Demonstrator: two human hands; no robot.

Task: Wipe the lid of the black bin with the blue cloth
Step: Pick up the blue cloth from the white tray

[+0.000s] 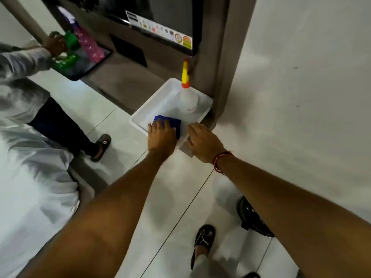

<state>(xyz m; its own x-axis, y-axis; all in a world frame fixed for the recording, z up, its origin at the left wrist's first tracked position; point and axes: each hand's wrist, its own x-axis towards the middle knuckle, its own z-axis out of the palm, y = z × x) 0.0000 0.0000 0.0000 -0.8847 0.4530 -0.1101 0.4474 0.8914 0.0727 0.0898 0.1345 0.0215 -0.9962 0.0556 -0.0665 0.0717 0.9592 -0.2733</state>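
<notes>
Two hands of ours reach down to a white tray (160, 97) that sits on the tiled floor against the base of a brown cabinet (128, 77). Our blue cloth (169, 121) is a deep, saturated blue and looks folded into a flat pad; it lies inside the tray at the near corner. Our left hand (161, 135) rests on top of it, fingers spread and pressed flat, covering its near half rather than pinching it. Our right hand (202, 143), with a red thread band at the wrist, lies open and relaxed on the tray's near right rim, holding nothing. At the far end of the tray stands a clear spray bottle (188, 97) with a yellow and orange trigger head, upright, well apart from the cloth. A round black object (251, 217), perhaps the black bin, shows nearer us than the tray, partly hidden behind our right forearm; we cannot tell its lid.
</notes>
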